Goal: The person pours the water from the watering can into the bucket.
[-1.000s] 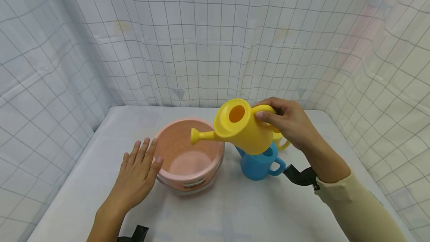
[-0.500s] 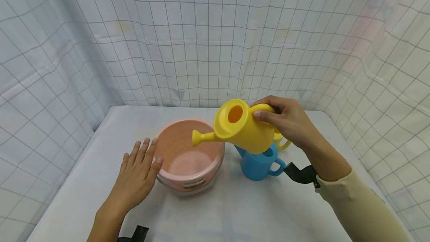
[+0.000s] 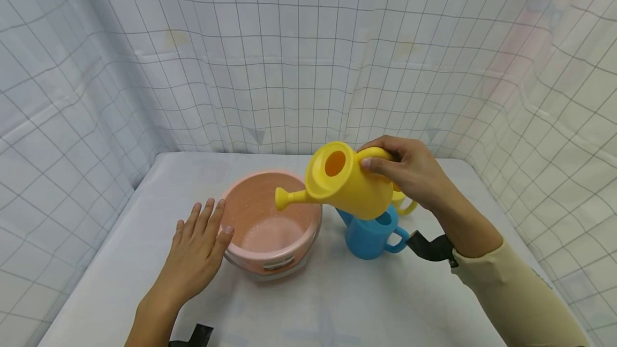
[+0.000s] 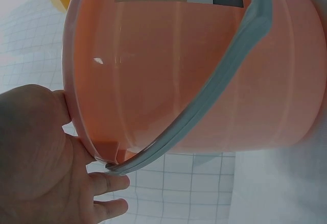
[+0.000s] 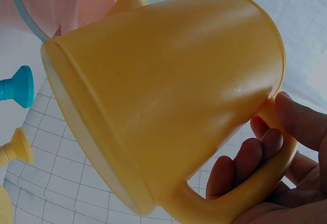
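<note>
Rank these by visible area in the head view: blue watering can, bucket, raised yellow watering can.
1. Bucket
2. Raised yellow watering can; probably nearer the camera, perhaps looking enlarged
3. Blue watering can, partly covered

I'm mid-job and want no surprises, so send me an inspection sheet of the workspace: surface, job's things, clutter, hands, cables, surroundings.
Surface: table with white cover.
Job's things: yellow watering can tilted, its spout appearing above the pink bucket; no water stream seen.
Clutter: blue watering can upright; second yellow can behind it, mostly hidden in the head view.
Hands: right hand grips the tilted can's handle; left hand rests against the bucket's rim.
Cables: nothing seen.
Surroundings: white checked curtain behind and on both sides.
</note>
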`<action>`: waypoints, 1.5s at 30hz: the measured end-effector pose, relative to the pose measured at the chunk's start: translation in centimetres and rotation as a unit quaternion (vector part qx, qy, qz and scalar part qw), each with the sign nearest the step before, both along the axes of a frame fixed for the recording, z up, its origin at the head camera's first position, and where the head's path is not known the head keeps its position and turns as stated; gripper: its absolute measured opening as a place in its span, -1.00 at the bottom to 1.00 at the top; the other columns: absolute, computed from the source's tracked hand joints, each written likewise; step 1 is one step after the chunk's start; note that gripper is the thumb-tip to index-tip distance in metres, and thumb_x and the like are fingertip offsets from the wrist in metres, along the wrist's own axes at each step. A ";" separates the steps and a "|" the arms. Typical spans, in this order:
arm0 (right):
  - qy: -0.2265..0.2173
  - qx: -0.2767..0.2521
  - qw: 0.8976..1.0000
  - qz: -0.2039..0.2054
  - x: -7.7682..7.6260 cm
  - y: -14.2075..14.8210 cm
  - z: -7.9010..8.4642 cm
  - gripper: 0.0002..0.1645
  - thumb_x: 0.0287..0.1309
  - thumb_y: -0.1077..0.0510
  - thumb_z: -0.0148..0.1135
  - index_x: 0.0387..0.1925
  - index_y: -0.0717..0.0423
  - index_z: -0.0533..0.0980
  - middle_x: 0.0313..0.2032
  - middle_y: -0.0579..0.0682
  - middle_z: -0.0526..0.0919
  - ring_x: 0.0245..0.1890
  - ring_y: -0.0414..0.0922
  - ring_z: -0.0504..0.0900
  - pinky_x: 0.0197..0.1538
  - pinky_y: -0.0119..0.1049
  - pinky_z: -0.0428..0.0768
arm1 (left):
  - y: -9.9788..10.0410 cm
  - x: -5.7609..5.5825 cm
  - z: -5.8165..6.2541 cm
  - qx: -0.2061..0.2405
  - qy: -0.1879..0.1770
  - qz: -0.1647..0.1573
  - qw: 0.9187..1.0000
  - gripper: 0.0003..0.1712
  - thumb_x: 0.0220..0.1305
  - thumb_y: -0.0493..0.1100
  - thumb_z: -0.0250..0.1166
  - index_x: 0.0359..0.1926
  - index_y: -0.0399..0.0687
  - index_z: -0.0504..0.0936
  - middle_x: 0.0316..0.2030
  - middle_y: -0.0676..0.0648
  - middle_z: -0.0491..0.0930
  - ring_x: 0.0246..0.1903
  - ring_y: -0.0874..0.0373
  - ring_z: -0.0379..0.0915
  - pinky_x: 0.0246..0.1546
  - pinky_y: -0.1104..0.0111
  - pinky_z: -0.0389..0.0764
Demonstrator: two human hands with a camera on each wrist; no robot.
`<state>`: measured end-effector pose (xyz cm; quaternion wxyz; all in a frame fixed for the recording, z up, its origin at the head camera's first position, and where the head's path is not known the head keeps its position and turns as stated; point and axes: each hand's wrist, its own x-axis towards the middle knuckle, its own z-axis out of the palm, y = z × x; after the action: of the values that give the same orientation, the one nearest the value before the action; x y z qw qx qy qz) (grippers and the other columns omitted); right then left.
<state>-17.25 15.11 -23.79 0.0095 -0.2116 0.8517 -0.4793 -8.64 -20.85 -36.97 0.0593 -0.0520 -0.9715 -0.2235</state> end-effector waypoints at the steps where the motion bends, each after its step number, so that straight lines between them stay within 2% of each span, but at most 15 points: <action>1: 0.001 0.002 1.000 -0.001 0.0 0.0 0.0 -0.66 0.18 -0.08 0.24 -0.08 -0.01 0.59 -0.19 -0.02 0.66 -0.30 -0.04 0.59 -0.23 -0.25 0.66 | 0.0 0.0 0.0 0.000 0.000 0.000 1.000 -0.28 0.47 0.21 -0.30 0.50 0.08 -0.21 0.49 -0.23 -0.20 0.48 -0.20 -0.49 0.36 -0.26 -0.38; 18: -0.005 0.006 1.000 0.000 -0.1 -0.3 0.3 -0.65 0.17 -0.09 0.25 -0.06 -0.04 0.58 -0.17 -0.04 0.65 -0.28 -0.04 0.60 -0.20 -0.28 0.66 | -0.1 0.1 -0.1 0.008 0.003 -0.006 1.000 -0.29 0.48 0.20 -0.29 0.50 0.12 -0.24 0.50 -0.21 -0.21 0.49 -0.18 -0.50 0.37 -0.23 -0.42; 34: 0.004 0.009 1.000 0.008 0.0 -0.4 0.5 -0.67 0.18 -0.06 0.24 -0.06 -0.04 0.58 -0.17 -0.05 0.63 -0.27 -0.05 0.58 -0.19 -0.29 0.65 | 0.0 0.0 -0.3 0.003 0.013 -0.007 1.000 -0.30 0.48 0.18 -0.30 0.50 0.09 -0.23 0.49 -0.23 -0.20 0.48 -0.20 -0.47 0.35 -0.27 -0.36; 45: 0.003 0.013 1.000 0.007 0.1 -0.5 0.8 -0.67 0.18 -0.05 0.25 -0.06 -0.04 0.58 -0.17 -0.05 0.64 -0.27 -0.05 0.59 -0.19 -0.27 0.66 | 0.0 0.0 -0.2 0.001 0.006 -0.006 1.000 -0.29 0.48 0.20 -0.30 0.50 0.09 -0.23 0.50 -0.22 -0.21 0.49 -0.20 -0.48 0.35 -0.27 -0.34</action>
<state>-17.16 14.64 -22.98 0.0131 -0.2187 0.8562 -0.4679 -8.60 -20.84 -37.14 0.0638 -0.0593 -0.9705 -0.2247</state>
